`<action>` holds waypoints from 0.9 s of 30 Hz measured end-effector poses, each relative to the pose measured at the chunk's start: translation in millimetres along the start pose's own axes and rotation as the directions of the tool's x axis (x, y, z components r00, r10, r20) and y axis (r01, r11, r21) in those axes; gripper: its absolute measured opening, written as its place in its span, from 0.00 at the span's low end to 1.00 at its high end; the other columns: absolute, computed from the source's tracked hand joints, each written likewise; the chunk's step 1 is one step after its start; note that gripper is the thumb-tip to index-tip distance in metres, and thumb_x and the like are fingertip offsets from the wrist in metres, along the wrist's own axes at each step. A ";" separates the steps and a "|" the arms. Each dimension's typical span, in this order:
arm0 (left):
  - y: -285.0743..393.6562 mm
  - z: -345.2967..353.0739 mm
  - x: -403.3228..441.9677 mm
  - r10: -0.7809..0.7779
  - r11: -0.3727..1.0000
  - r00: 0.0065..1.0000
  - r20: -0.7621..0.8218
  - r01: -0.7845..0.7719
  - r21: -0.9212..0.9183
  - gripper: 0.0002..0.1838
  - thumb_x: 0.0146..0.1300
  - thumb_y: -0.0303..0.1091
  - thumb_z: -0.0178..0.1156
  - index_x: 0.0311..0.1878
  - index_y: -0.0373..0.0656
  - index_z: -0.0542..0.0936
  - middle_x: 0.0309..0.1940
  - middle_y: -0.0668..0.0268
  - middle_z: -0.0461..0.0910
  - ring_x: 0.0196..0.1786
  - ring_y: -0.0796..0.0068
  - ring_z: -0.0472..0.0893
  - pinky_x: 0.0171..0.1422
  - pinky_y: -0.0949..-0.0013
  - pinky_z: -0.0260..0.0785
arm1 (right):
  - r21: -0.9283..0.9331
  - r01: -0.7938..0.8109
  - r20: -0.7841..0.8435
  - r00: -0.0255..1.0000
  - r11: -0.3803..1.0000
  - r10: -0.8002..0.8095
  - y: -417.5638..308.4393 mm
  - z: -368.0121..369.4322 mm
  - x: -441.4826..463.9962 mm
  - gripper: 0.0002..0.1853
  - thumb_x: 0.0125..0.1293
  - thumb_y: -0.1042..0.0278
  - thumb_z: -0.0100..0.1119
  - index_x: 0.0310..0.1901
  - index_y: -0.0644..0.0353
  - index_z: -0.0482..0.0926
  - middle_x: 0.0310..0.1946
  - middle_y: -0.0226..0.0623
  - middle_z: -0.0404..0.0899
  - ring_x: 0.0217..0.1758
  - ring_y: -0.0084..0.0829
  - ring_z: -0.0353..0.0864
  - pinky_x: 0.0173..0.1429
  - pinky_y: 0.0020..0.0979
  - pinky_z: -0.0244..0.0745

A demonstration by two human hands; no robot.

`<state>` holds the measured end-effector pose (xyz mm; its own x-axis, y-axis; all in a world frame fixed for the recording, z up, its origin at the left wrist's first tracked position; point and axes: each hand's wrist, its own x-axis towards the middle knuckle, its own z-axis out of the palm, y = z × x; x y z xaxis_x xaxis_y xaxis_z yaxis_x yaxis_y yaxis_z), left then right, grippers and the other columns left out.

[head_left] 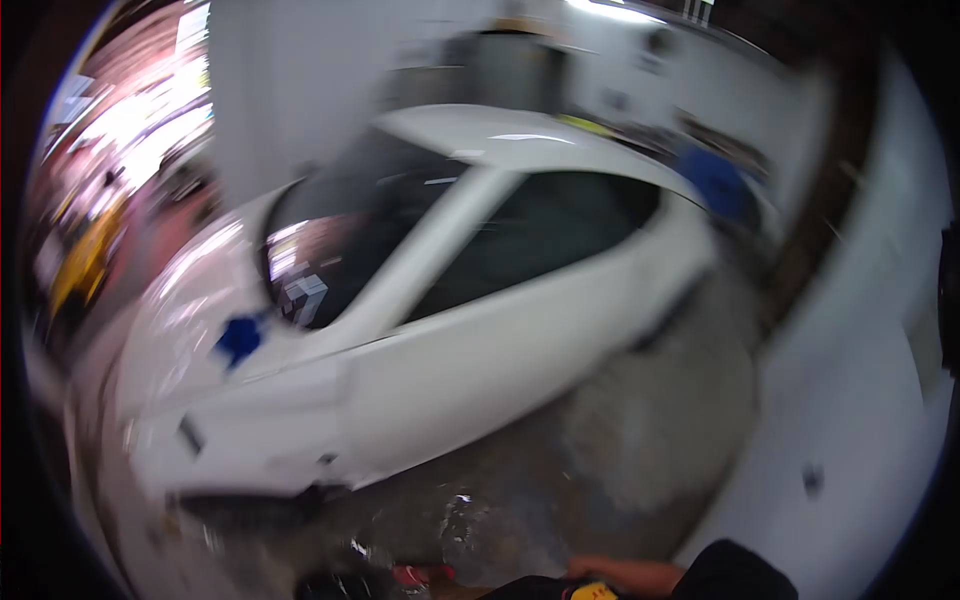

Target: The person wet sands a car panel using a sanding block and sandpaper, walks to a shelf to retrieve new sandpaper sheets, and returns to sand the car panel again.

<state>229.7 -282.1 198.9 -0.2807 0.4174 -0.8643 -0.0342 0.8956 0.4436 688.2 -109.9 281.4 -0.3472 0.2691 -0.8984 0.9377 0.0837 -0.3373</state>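
A white car without a visible mirror fills the middle of the head view, blurred by motion. My right forearm comes out of a black sleeve at the bottom edge, bent across in front of my body. Its fingers are too blurred and cut off to make out. My left hand is out of view. On the car's bonnet, near the base of the windscreen, lies a crumpled blue cloth, apart from my hands.
A white wall runs along the right side. The wet concrete floor lies between it and the car. A blue round object stands behind the car's rear. Something yellow shows at the bright opening on the left.
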 end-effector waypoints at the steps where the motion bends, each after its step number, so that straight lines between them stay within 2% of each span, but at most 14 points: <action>1: 59.5 22.1 4.4 0.086 0.990 0.995 0.059 -0.092 0.110 0.33 0.74 0.61 0.48 0.72 0.49 0.69 0.44 0.56 0.86 0.36 0.57 0.87 0.37 0.49 0.81 | 0.265 -0.055 -0.012 0.998 0.963 0.061 22.2 25.8 -27.7 0.36 0.66 0.33 0.61 0.55 0.63 0.86 0.49 0.53 0.88 0.53 0.50 0.87 0.60 0.47 0.80; 3: 155.4 77.4 -0.6 0.205 0.928 0.962 0.179 -0.249 0.276 0.32 0.73 0.59 0.49 0.71 0.48 0.70 0.44 0.56 0.86 0.37 0.57 0.88 0.38 0.49 0.81 | 0.654 -0.123 0.045 0.991 0.747 0.123 72.8 64.6 -74.1 0.31 0.68 0.39 0.61 0.55 0.62 0.87 0.49 0.51 0.88 0.52 0.48 0.87 0.58 0.45 0.81; 5: 231.7 134.1 -14.1 0.272 0.853 0.920 0.283 -0.367 0.372 0.30 0.72 0.57 0.50 0.69 0.48 0.72 0.43 0.56 0.87 0.37 0.57 0.88 0.38 0.49 0.81 | 0.683 0.041 -0.179 0.977 0.729 0.113 103.5 91.5 -112.8 0.25 0.68 0.49 0.61 0.57 0.58 0.86 0.47 0.49 0.88 0.48 0.44 0.88 0.55 0.42 0.83; 8: 320.1 224.1 -37.6 0.316 0.737 0.850 0.421 -0.500 0.455 0.28 0.71 0.55 0.52 0.66 0.47 0.74 0.42 0.56 0.87 0.37 0.57 0.88 0.39 0.49 0.81 | 0.254 0.281 -0.708 0.706 0.926 -0.020 158.5 146.0 -101.5 0.20 0.63 0.55 0.58 0.49 0.58 0.89 0.44 0.48 0.89 0.42 0.49 0.89 0.51 0.46 0.82; 11: 362.2 306.0 -44.9 0.316 0.632 0.798 0.513 -0.581 0.514 0.26 0.69 0.53 0.54 0.63 0.47 0.76 0.41 0.57 0.88 0.38 0.57 0.89 0.40 0.49 0.81 | 0.633 0.048 -0.322 0.924 0.773 0.207 225.6 162.2 -99.0 0.18 0.64 0.57 0.60 0.49 0.59 0.87 0.44 0.45 0.88 0.41 0.42 0.89 0.46 0.46 0.84; 13: 380.7 347.6 -49.1 0.265 0.569 0.797 0.543 -0.583 0.579 0.25 0.68 0.51 0.55 0.61 0.46 0.77 0.40 0.57 0.88 0.38 0.57 0.89 0.40 0.49 0.82 | 0.576 0.012 -0.348 0.908 0.817 0.232 284.7 205.9 -76.4 0.15 0.62 0.59 0.60 0.44 0.59 0.86 0.39 0.42 0.87 0.38 0.42 0.88 0.43 0.45 0.84; 16: 407.8 394.0 -45.9 0.151 0.470 0.815 0.559 -0.557 0.685 0.23 0.67 0.48 0.57 0.58 0.46 0.80 0.39 0.57 0.88 0.39 0.57 0.89 0.41 0.49 0.82 | 0.002 -0.154 -0.159 0.976 0.988 0.152 313.6 178.4 -112.5 0.14 0.65 0.59 0.58 0.43 0.58 0.86 0.35 0.42 0.87 0.36 0.43 0.88 0.41 0.43 0.85; 18: 428.7 417.8 -39.2 0.060 0.374 0.837 0.544 -0.524 0.765 0.21 0.66 0.47 0.58 0.57 0.45 0.81 0.39 0.58 0.89 0.39 0.57 0.89 0.41 0.49 0.82 | -0.016 -0.051 -0.285 0.958 0.999 0.044 338.7 198.8 -110.4 0.16 0.58 0.62 0.69 0.46 0.59 0.88 0.41 0.47 0.89 0.39 0.43 0.90 0.40 0.48 0.84; 19: 439.6 428.5 -33.6 0.018 0.315 0.851 0.526 -0.504 0.804 0.20 0.65 0.46 0.59 0.56 0.45 0.82 0.38 0.58 0.89 0.39 0.57 0.90 0.42 0.49 0.82 | 0.522 -0.188 -0.227 0.910 0.832 0.347 319.7 185.4 -122.7 0.17 0.59 0.60 0.70 0.46 0.61 0.87 0.41 0.48 0.89 0.39 0.43 0.90 0.40 0.47 0.85; 20: 455.3 441.1 -25.5 -0.018 0.253 0.861 0.509 -0.489 0.835 0.20 0.65 0.45 0.59 0.55 0.45 0.82 0.38 0.58 0.89 0.39 0.57 0.90 0.42 0.49 0.82 | 0.887 -0.255 -0.008 0.825 0.384 0.566 303.1 176.7 -132.4 0.18 0.59 0.58 0.70 0.46 0.63 0.86 0.41 0.49 0.88 0.39 0.42 0.90 0.40 0.47 0.85; 21: 469.2 454.9 -15.6 -0.052 0.193 0.870 0.491 -0.473 0.859 0.19 0.64 0.44 0.60 0.54 0.45 0.83 0.38 0.58 0.89 0.39 0.57 0.90 0.42 0.49 0.82 | 0.954 -0.227 0.299 0.725 -0.195 0.620 293.8 156.6 -152.1 0.20 0.60 0.56 0.70 0.46 0.64 0.86 0.41 0.50 0.88 0.40 0.41 0.91 0.40 0.46 0.86; 22: 486.8 471.3 -3.7 -0.083 0.114 0.875 0.477 -0.467 0.877 0.18 0.64 0.43 0.60 0.53 0.44 0.84 0.37 0.58 0.89 0.40 0.57 0.90 0.42 0.49 0.83 | 0.934 -0.155 0.326 0.736 -0.321 0.594 295.1 146.5 -164.5 0.20 0.60 0.55 0.70 0.46 0.64 0.86 0.41 0.50 0.88 0.40 0.41 0.90 0.41 0.46 0.86; 25: 554.8 542.4 33.4 -0.202 -0.254 0.879 0.432 -0.473 0.843 0.17 0.62 0.41 0.62 0.50 0.44 0.86 0.36 0.58 0.90 0.40 0.58 0.90 0.43 0.49 0.83 | 0.936 -0.014 0.232 0.774 -0.351 0.589 337.1 81.7 -181.6 0.21 0.61 0.55 0.69 0.48 0.65 0.85 0.41 0.50 0.88 0.40 0.42 0.90 0.42 0.46 0.85; 27: 614.4 620.3 55.5 -0.355 -0.712 0.838 0.414 -0.529 0.462 0.15 0.61 0.39 0.63 0.48 0.43 0.88 0.36 0.59 0.90 0.40 0.58 0.91 0.43 0.49 0.83 | 0.923 0.071 0.191 0.769 -0.379 0.610 367.6 36.7 -194.5 0.22 0.62 0.54 0.68 0.48 0.65 0.84 0.41 0.50 0.88 0.41 0.42 0.90 0.42 0.46 0.85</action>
<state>788.0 386.9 276.4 0.1737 0.0961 -0.9801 0.6161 -0.7870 0.0320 1099.9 -166.7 321.7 0.3020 0.0745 -0.9504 -0.3939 -0.8981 -0.1956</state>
